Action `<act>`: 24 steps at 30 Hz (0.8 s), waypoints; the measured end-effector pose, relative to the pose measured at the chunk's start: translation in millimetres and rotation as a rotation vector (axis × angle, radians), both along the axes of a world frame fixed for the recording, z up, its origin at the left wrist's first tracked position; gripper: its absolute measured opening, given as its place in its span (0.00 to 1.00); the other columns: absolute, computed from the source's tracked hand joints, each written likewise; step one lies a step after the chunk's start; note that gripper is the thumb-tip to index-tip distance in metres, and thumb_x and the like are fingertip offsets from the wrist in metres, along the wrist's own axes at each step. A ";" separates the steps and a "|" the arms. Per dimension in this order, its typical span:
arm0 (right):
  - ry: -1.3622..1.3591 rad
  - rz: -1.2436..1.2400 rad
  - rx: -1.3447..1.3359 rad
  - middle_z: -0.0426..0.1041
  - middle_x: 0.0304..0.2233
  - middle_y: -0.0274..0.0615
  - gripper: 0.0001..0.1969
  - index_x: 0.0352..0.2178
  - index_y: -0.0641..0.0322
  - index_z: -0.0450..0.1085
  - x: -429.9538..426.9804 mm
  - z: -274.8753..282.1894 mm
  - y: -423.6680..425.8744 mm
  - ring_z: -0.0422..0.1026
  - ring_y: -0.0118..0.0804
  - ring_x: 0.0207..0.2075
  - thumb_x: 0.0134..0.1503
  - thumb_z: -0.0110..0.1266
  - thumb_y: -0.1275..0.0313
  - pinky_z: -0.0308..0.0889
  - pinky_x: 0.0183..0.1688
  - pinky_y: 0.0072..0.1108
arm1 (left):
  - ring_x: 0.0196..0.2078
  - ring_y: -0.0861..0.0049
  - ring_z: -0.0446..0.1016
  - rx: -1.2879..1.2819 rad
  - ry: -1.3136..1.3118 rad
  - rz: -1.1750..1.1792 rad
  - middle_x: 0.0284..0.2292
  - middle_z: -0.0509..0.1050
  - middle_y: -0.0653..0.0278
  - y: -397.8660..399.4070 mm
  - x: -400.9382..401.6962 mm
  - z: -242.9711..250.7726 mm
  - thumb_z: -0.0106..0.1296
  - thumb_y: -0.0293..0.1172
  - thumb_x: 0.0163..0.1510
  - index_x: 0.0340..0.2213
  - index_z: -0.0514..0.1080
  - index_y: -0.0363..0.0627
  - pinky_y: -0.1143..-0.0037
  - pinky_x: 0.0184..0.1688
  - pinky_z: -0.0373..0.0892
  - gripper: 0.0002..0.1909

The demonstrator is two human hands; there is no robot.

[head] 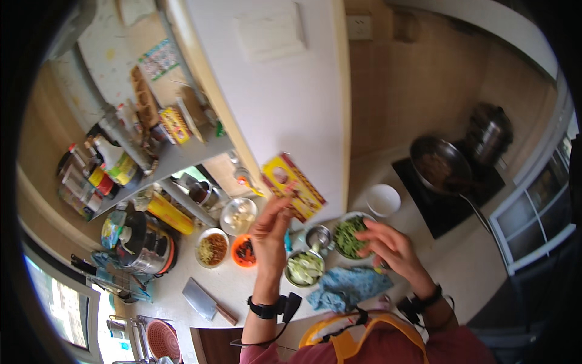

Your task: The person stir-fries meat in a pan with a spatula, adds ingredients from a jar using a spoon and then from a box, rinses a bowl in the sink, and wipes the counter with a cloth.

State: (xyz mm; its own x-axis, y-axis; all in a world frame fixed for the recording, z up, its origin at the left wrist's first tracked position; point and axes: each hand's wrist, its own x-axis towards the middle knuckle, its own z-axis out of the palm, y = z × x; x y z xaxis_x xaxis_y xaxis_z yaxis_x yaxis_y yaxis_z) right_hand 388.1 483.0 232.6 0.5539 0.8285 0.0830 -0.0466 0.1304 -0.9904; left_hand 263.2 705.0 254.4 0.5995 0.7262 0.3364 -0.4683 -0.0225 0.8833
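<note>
My left hand is raised over the counter, its fingers and thumb at the edge of a tilted yellow and red printed box. It appears to pinch the box; blur hides the exact grip. Fingers spread, my right hand hovers at a bowl of chopped green vegetables and covers part of its rim. Between the hands stand a bowl of pale green slices and a small metal bowl. Beside my left wrist is an orange bowl with dark and red pieces.
A cleaver lies near the counter's front edge. A blue cloth lies before me. At right, a wok with brown food sits on a black hob, near a white bowl. An electric pot stands left.
</note>
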 end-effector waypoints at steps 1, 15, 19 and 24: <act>0.030 0.016 0.079 0.66 0.47 0.45 0.25 0.55 0.64 0.50 -2.3 4.9 11.7 0.71 0.27 0.36 0.59 0.45 0.71 0.67 0.25 0.13 | 0.46 0.78 0.68 -0.055 0.016 -0.127 0.45 0.70 0.61 -25.2 7.9 -9.6 0.48 0.18 0.52 0.37 0.73 0.39 0.78 0.48 0.65 0.11; -0.885 -0.899 -0.126 0.71 0.41 0.45 0.19 0.48 0.54 0.64 235.2 37.5 -149.7 0.73 0.34 0.36 0.54 0.50 0.77 0.69 0.29 0.19 | 0.49 0.67 0.68 -0.298 0.259 -0.203 0.50 0.65 0.55 -122.3 21.7 -96.6 0.44 0.27 0.56 0.37 0.73 0.45 0.70 0.46 0.68 0.09; -0.997 -0.851 -0.422 0.71 0.36 0.51 0.19 0.47 0.54 0.66 304.3 4.0 -179.0 0.72 0.47 0.36 0.51 0.52 0.76 0.68 0.36 0.27 | 0.48 0.66 0.69 -0.397 0.261 -0.121 0.47 0.68 0.53 -145.1 19.4 -109.4 0.44 0.27 0.56 0.35 0.73 0.45 0.69 0.44 0.69 0.08; -1.004 -0.799 -0.466 0.71 0.36 0.51 0.19 0.47 0.52 0.66 330.6 -5.7 -174.4 0.71 0.49 0.38 0.51 0.51 0.75 0.66 0.40 0.29 | 0.48 0.64 0.69 -0.430 0.276 -0.076 0.47 0.68 0.53 -166.1 24.5 -112.0 0.45 0.28 0.56 0.35 0.72 0.45 0.67 0.44 0.68 0.07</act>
